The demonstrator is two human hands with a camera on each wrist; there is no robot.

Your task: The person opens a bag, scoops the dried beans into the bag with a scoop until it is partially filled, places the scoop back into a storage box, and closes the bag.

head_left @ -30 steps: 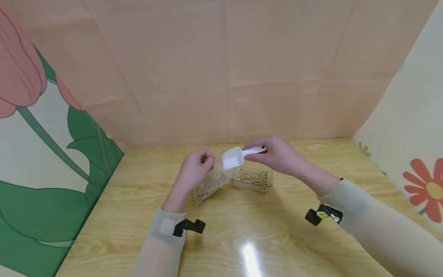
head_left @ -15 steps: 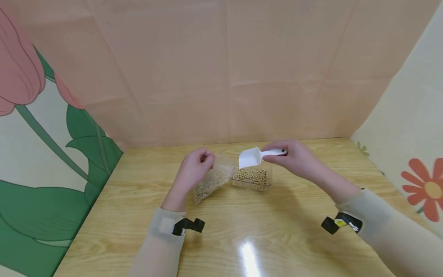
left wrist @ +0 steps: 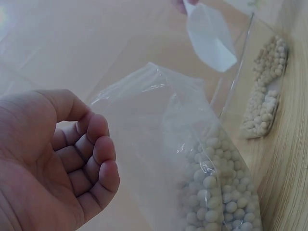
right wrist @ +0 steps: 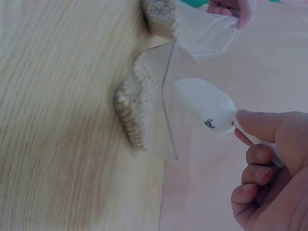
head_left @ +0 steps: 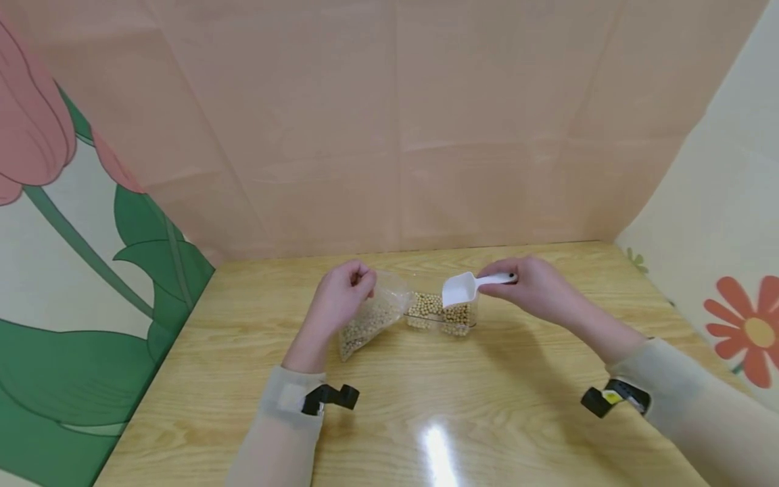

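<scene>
My left hand (head_left: 342, 292) pinches the top edge of a clear plastic bag (left wrist: 144, 115) with curled fingers. Round pale beans (left wrist: 211, 192), like soybeans, fill the bag's lower part, which rests on the table. In my right hand (head_left: 529, 287) is a small white scoop (head_left: 460, 290), gripped by its handle between thumb and fingers. The scoop is held over a clear plastic box (head_left: 444, 325), its bowl overlapping the box's right part in the head view. More of the same beans (right wrist: 134, 106) lie in the bottom of the box, with a dip among them.
The box stands on a wood-grain table (head_left: 389, 406), just right of the bag. A pinkish backdrop (head_left: 389, 135) rises behind the table. Panels with printed flowers (head_left: 754, 331) flank both sides.
My right hand has moved right and slightly down with the scoop, from over the bag's mouth to over the box. The left hand keeps its place at the bag.
</scene>
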